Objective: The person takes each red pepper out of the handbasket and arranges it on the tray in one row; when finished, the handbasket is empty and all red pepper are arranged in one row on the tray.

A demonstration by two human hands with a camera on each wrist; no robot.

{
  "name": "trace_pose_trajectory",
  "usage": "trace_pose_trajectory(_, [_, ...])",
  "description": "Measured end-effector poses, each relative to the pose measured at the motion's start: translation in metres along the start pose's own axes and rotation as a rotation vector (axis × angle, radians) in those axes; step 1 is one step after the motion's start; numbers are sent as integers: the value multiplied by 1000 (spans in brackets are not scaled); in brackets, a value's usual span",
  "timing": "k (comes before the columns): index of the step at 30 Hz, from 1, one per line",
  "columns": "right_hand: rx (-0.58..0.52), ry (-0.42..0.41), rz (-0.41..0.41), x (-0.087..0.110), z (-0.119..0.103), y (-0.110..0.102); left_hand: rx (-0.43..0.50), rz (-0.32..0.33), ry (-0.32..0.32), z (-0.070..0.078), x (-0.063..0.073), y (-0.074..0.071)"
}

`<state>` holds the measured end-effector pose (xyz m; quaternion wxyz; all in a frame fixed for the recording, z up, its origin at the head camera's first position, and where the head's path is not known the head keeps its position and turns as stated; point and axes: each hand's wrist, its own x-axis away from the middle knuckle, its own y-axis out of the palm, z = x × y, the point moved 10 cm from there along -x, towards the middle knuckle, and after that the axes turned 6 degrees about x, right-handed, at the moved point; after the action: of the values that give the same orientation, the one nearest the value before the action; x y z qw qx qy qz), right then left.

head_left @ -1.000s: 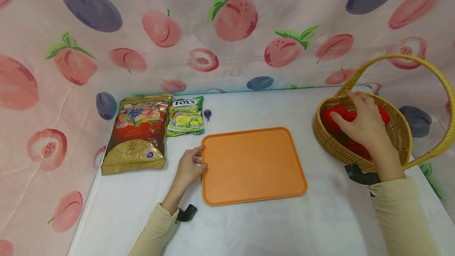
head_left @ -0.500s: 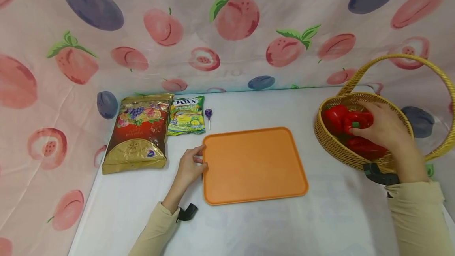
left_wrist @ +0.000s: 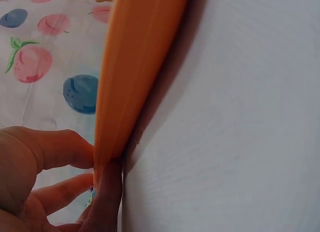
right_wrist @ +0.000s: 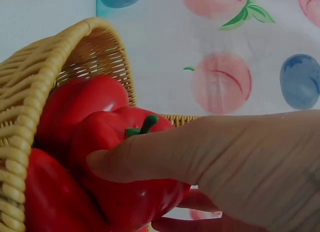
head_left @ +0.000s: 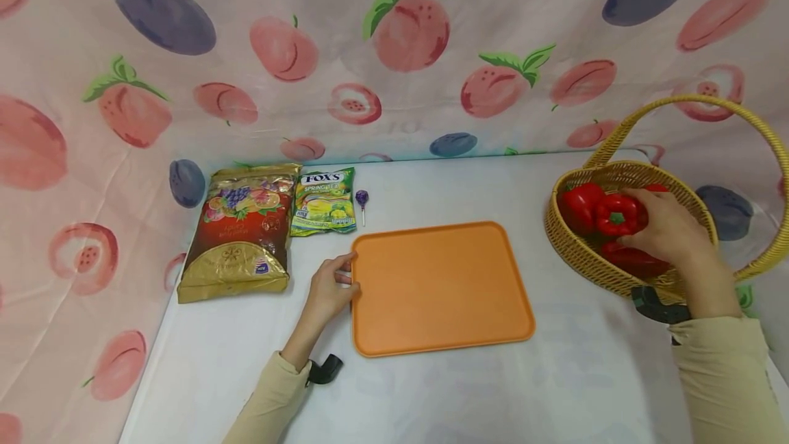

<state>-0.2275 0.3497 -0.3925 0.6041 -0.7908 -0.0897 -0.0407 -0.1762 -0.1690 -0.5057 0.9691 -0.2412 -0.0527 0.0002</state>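
Observation:
In the head view, my right hand point(head_left: 673, 233) is inside the wicker basket point(head_left: 562, 252) at the right, gripping a red bell pepper point(head_left: 616, 215) with a green stem. The right wrist view shows the thumb laid across this bell pepper point(right_wrist: 120, 202) beside its stem, with fingers around the far side. More red peppers point(head_left: 582, 205) lie around it in the basket. My left hand point(head_left: 329, 290) pinches the left edge of an orange tray point(head_left: 440, 286), which bears nothing. Up close, the left wrist view has thumb and fingers at the tray's rim point(left_wrist: 120, 92).
A red and gold candy bag point(head_left: 237, 231), a green Fox's candy packet point(head_left: 322, 201) and a purple lollipop point(head_left: 361, 199) lie at the back left of the white table point(head_left: 431, 396). The basket's tall handle point(head_left: 755, 112) arches over the right side. A fruit-print cloth point(head_left: 407, 101) hangs behind.
My right hand first drew back rightward over the basket, uncovering the peppers, then closed on the one with the stem, which now faces the camera more. The left hand and tray stayed put.

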Motion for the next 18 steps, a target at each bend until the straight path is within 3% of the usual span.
trace_pose_trajectory(9, [1, 26, 19, 2, 5, -1, 9, -5, 7, 2, 0, -1])
trace_pose_trajectory(18, [-15, 1, 111, 6, -9, -14, 15, -9, -3, 1, 0, -1])
